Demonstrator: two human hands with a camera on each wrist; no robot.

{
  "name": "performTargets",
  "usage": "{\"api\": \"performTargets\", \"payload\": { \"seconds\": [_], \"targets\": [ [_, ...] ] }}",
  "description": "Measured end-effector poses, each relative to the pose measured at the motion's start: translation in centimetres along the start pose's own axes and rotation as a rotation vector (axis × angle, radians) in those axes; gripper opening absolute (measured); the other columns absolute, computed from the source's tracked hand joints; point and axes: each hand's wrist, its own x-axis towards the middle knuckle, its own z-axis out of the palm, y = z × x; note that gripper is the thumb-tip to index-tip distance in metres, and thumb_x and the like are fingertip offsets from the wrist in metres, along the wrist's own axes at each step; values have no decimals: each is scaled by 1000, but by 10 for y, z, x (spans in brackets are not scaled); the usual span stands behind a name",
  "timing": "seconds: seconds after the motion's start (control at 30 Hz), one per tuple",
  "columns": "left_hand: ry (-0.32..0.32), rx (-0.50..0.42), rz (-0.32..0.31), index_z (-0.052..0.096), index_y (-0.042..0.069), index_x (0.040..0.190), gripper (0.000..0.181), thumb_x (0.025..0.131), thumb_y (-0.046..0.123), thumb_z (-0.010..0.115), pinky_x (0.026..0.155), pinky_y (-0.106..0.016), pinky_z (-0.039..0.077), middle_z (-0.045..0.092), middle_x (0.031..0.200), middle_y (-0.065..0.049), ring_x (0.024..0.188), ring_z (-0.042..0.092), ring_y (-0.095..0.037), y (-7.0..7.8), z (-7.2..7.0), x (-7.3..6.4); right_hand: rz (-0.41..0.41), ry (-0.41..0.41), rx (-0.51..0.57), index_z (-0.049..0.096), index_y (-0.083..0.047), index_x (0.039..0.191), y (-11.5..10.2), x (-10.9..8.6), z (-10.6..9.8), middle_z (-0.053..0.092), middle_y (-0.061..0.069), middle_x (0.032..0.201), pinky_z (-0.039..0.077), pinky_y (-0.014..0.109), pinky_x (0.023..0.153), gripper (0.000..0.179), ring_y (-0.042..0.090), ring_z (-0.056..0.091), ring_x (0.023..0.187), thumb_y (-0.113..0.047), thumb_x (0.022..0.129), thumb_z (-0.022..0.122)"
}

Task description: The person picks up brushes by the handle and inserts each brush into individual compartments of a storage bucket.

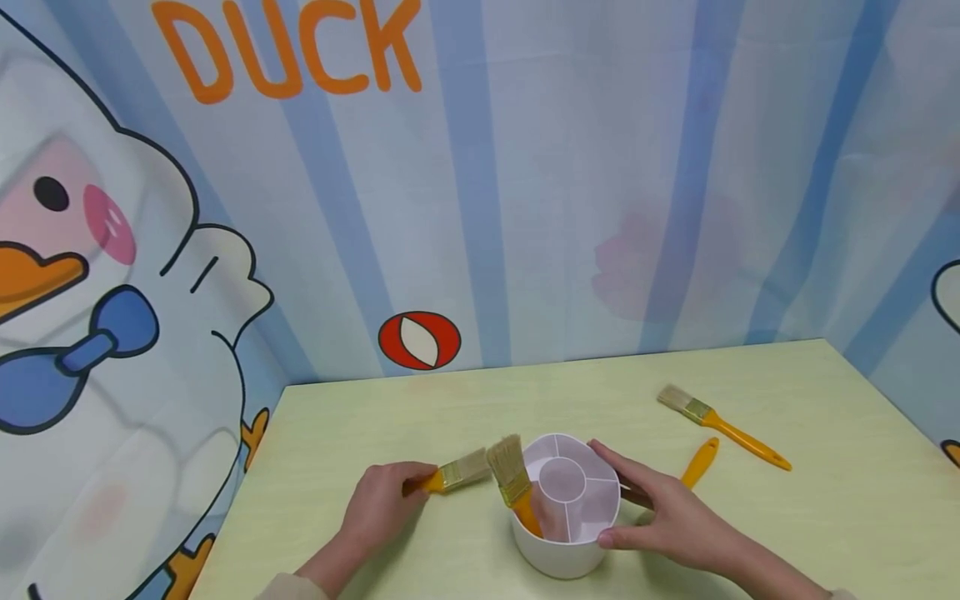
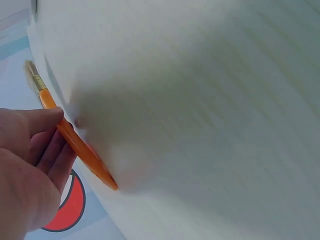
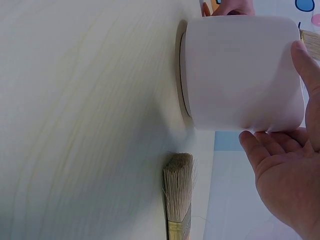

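Observation:
My left hand pinches a paintbrush by its orange handle, with thumb and fingertips. Its bristles point right, towards a white round cup divided into compartments. In the left wrist view the handle runs past the fingers to a bare tip. My right hand grips the cup from its right side, thumb at the near rim and fingers round the far side. Another paintbrush stands in the cup's left part, bristles up and leaning left over the rim.
On the table at the right lies one paintbrush, bristles pointing back left. Nearer is another, its orange handle showing behind my right hand and its bristles below the cup in the right wrist view. A printed curtain hangs behind the table.

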Motion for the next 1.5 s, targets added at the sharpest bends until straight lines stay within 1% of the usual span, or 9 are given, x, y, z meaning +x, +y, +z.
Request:
{"api": "performTargets", "payload": {
  "seconds": [0.03,0.13,0.2,0.47,0.63,0.83,1.07,1.2,1.5],
  "targets": [
    [4,-20,-5,83,9,116,33,86,-4,85,93,-45,64,82,109,-3,103,76,-21,1,-1,0,0,0,0,30,-5,168,0,0,0,35,20,171,53,31,110,96,45,49,145,-25,93,86],
    [10,-77,-25,83,9,116,33,86,-5,85,91,-44,65,82,109,-2,101,76,-20,4,-3,2,1,-1,-5,30,-4,168,-1,1,1,35,20,171,53,43,111,96,46,49,145,-25,93,86],
    [22,-123,-27,83,8,115,34,85,-7,85,89,-42,65,82,108,-3,99,77,-19,7,-6,3,0,-2,-3,30,-4,168,-1,1,1,35,21,171,53,46,110,96,46,49,145,-25,93,86],
    [24,-323,-99,82,9,119,35,88,-7,82,87,-37,66,82,109,-6,100,77,-21,17,-13,9,1,-6,-3,30,-5,168,-3,2,2,34,21,171,53,45,111,96,46,48,146,-25,93,86],
    [28,-444,-151,81,9,122,33,91,-2,83,86,-35,66,81,113,-7,104,77,-24,30,-21,15,15,-10,13,30,-4,168,-4,3,3,34,22,171,53,46,110,97,48,48,145,-25,93,86],
    [50,-595,-187,80,8,125,31,94,3,81,91,-38,65,81,115,-9,108,76,-26,54,-35,24,29,-11,25,29,-4,168,-5,3,3,34,23,171,54,46,110,97,50,47,145,-25,92,86],
    [53,-766,-206,78,11,130,32,98,8,79,97,-38,63,79,119,-7,112,75,-24,86,-53,33,1,-2,19,30,-3,168,-5,2,4,34,23,170,54,46,109,96,50,47,144,-24,93,86],
    [55,-866,-191,77,12,131,34,98,8,79,102,-39,61,79,121,-7,112,75,-23,105,-62,37,-16,5,9,30,-3,168,-3,1,4,35,24,170,54,46,109,97,50,48,143,-24,92,87],
    [57,-1052,-97,74,11,136,38,99,6,77,105,-36,59,77,125,-9,115,75,-24,159,-84,36,8,12,9,31,-2,167,-5,1,2,35,25,169,56,45,108,96,51,49,143,-23,92,87]
  ]
}}
